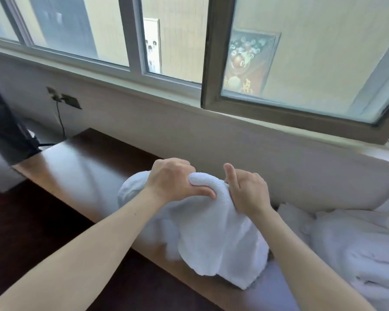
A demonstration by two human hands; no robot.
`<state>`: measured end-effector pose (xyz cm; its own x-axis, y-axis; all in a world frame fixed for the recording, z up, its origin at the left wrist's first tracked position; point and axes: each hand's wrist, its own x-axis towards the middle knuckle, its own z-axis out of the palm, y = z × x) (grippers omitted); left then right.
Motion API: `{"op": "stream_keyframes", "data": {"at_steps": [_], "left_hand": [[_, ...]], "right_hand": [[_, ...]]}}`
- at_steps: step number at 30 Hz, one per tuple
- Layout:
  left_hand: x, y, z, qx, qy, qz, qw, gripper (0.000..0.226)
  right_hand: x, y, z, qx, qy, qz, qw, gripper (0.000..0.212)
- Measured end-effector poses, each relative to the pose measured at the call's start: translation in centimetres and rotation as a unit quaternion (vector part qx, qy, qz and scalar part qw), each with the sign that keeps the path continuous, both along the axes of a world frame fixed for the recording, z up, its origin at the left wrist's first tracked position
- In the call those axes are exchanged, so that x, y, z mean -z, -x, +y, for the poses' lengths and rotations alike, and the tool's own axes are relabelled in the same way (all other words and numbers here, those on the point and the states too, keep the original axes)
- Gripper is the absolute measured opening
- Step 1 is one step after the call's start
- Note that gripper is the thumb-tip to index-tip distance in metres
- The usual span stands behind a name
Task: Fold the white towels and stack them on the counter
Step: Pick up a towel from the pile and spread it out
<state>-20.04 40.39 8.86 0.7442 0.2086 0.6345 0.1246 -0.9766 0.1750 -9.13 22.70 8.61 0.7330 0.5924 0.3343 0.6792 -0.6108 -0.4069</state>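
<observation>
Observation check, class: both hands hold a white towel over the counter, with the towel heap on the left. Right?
No: the head view shows the towel heap on the right. Left hand and right hand do hold the white towel.

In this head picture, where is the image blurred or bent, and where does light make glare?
Head view: daylight comes through the window; a pale sheen lies on the wooden counter; the window frame bows from the wide lens; the hanging edge of the white towel is smeared, while the left hand and right hand gripping it look sharp.
</observation>
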Motion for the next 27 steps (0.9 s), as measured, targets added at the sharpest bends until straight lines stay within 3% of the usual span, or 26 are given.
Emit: {"op": "stream_keyframes", "data": {"at_steps": [7, 12, 15, 18, 22, 24, 27], "left_hand": [[0.8, 2.2, 10.0, -0.043, 0.006, 0.01, 0.999, 0.092], [0.7, 1.4, 17.5, -0.052, -0.038, 0.018, 0.998, 0.09], [1.0, 0.7, 22.0, -0.032, -0.082, 0.046, 0.995, 0.086], [1.8, -0.4, 25.9, 0.0, -0.138, 0.071, 0.988, 0.086], [2.9, -2.0, 29.9, 0.058, -0.198, 0.062, 0.977, 0.084], [3.9, -2.7, 32.2, 0.082, -0.215, 0.068, 0.971, 0.084], [6.9, -3.4, 36.8, 0.079, -0.202, 0.157, 0.963, 0.084]], "right_hand": [[0.5, 1.4, 10.9, -0.053, -0.021, 0.034, 0.998, 0.08], [2.1, -0.5, 18.4, -0.08, -0.061, 0.046, 0.994, 0.08], [3.6, -1.5, 22.9, -0.086, -0.062, 0.047, 0.993, 0.079], [4.9, -2.1, 26.5, -0.088, -0.056, 0.037, 0.994, 0.064], [6.5, -2.7, 29.5, -0.047, -0.095, 0.061, 0.993, 0.069], [7.3, -2.7, 31.1, -0.038, -0.107, 0.049, 0.992, 0.062], [9.6, -2.6, 33.6, -0.024, -0.066, 0.027, 0.997, 0.057]]}}
